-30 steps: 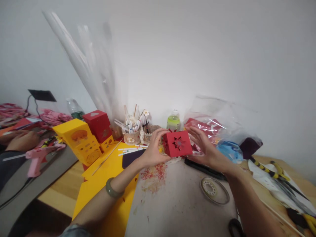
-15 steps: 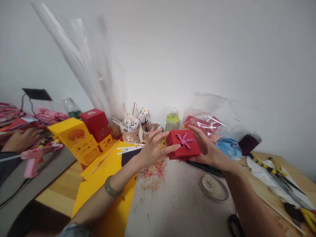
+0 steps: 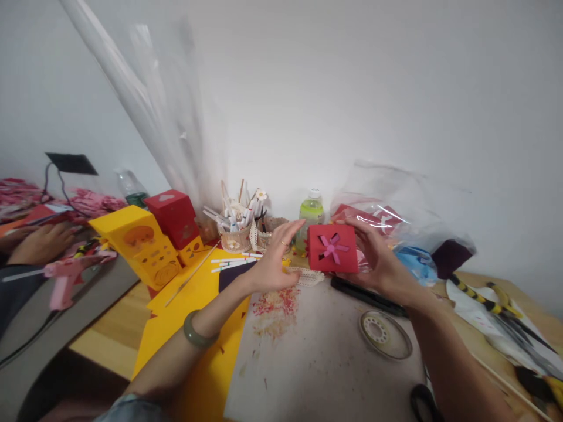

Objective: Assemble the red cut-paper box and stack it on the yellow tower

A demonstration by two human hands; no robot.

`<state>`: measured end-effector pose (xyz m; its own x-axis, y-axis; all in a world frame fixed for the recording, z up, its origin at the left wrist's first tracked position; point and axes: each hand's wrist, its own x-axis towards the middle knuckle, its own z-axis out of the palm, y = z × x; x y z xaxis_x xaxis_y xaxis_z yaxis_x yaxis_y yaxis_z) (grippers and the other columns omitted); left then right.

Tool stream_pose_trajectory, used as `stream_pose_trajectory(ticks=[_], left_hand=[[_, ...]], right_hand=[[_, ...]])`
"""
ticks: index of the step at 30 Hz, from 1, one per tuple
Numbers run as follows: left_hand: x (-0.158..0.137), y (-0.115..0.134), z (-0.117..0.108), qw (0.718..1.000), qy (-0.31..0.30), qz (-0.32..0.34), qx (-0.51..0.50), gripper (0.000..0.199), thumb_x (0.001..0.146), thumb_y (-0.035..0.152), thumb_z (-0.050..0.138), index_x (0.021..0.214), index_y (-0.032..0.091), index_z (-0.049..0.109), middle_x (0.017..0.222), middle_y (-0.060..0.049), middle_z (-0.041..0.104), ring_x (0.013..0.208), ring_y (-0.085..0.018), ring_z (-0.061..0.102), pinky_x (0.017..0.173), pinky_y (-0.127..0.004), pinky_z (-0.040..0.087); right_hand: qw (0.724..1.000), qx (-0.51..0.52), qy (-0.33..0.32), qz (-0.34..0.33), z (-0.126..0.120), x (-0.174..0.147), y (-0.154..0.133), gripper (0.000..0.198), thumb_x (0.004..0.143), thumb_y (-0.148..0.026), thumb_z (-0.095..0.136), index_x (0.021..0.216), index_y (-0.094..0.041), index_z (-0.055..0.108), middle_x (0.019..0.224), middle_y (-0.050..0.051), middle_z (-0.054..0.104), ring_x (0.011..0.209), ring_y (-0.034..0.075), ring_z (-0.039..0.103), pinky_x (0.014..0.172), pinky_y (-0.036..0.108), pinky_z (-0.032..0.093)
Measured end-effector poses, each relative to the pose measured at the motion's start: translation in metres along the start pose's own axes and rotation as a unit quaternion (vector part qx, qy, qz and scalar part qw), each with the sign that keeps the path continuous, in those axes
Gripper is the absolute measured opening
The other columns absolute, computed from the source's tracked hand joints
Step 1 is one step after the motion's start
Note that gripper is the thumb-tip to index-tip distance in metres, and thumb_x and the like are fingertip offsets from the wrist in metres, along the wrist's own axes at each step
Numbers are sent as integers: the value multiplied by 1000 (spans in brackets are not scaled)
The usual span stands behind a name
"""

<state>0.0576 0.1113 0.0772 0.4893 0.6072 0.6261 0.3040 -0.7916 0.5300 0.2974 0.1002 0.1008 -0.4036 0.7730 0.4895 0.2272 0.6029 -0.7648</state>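
A small red paper box [image 3: 345, 261] with a pink flower-shaped strip decoration [image 3: 333, 248] on its face is up off the mat. My right hand [image 3: 373, 255] grips the box from its right side, fingers behind the top edge. Just left of the box, my left hand [image 3: 278, 258] is apart from it, thumb and fingers spread with nothing between them. A strip of white lace [image 3: 310, 277] lies below the box, and a black tool [image 3: 367, 296], its kind unclear, lies under my right hand.
Yellow [image 3: 136, 246] and red [image 3: 173, 217] paper boxes stand left, beside a co-worker's hand [image 3: 44, 243] and a pink glue gun [image 3: 64, 281]. A basket of markers [image 3: 235, 240], a green-liquid bottle [image 3: 311, 208] and a plastic bag [image 3: 387, 193] line the back. Tape [image 3: 376, 328] lies on the mat [image 3: 325, 357].
My left hand has let go of the box and drawn away to the left. The box has turned in my right hand, so its decorated face points more toward me.
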Motion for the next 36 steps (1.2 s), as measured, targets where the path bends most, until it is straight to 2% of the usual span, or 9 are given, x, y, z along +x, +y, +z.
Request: stream_pose_trajectory(ticks=[4, 8, 11, 15, 19, 24, 28, 33, 36], left_hand=[[0, 3, 1, 1000, 5, -14, 10, 96, 68, 20, 68, 146, 31, 13, 149, -11, 26, 138, -34, 20, 112, -53, 19], [0, 5, -1, 998, 17, -29, -47, 102, 65, 37, 78, 146, 30, 16, 151, -12, 22, 139, -35, 19, 113, -54, 17], [2, 8, -3, 996, 19, -27, -83, 98, 64, 41, 78, 144, 28, 24, 147, -13, 30, 137, -34, 25, 112, -52, 21], [4, 15, -5, 998, 42, 4, -47, 82, 68, 37, 75, 139, 28, 34, 134, -12, 44, 129, -33, 35, 109, -52, 27], [2, 22, -4, 996, 87, 19, 10, 81, 66, 43, 75, 137, 30, 37, 126, -11, 39, 125, -32, 34, 108, -52, 28], [-2, 25, -1, 992, 123, 13, 35, 83, 65, 50, 73, 138, 31, 37, 118, -9, 37, 117, -31, 36, 105, -51, 28], [-1, 23, -1, 989, 138, -51, -10, 76, 68, 52, 71, 134, 29, 41, 118, -9, 45, 117, -30, 38, 104, -50, 29], [0, 12, 2, 965, 179, -138, -131, 67, 69, 45, 72, 125, 20, 46, 129, -13, 46, 125, -30, 39, 108, -45, 27], [-2, 4, 6, 950, 186, -173, -183, 63, 69, 43, 73, 121, 19, 48, 129, -13, 48, 125, -28, 42, 109, -44, 26]], right_hand=[[998, 57, -6, 9, 2, 2, 0, 80, 65, -30, 78, 133, -35, 35, 149, 4, 32, 139, 27, 29, 109, 45, 37], [992, 123, 0, 15, 5, 1, 6, 83, 63, -35, 79, 134, -38, 35, 153, 2, 25, 140, 28, 25, 102, 45, 44], [988, 155, 0, 19, 9, -1, 8, 84, 64, -41, 78, 135, -40, 32, 154, 0, 25, 138, 29, 28, 100, 45, 46], [988, 148, 1, 49, 13, -1, 10, 89, 63, -45, 78, 137, -40, 30, 154, 2, 24, 130, 31, 41, 94, 45, 51], [976, 201, -3, 83, 13, -1, 18, 81, 66, -42, 77, 136, -39, 37, 147, 3, 39, 122, 28, 51, 94, 43, 50], [968, 229, -33, 99, 15, -2, 24, 67, 68, -45, 74, 129, -30, 50, 133, 7, 55, 115, 31, 56, 91, 46, 50], [963, 253, -27, 93, 16, -2, 22, 75, 68, -51, 71, 134, -33, 43, 139, 6, 50, 115, 31, 56, 87, 45, 51], [959, 269, 2, 86, 15, 2, 23, 74, 68, -50, 72, 133, -35, 42, 142, 4, 46, 125, 29, 48, 102, 47, 39], [959, 268, 17, 93, 16, 4, 24, 71, 69, -45, 73, 132, -34, 43, 141, 6, 47, 124, 29, 49, 104, 49, 36]])
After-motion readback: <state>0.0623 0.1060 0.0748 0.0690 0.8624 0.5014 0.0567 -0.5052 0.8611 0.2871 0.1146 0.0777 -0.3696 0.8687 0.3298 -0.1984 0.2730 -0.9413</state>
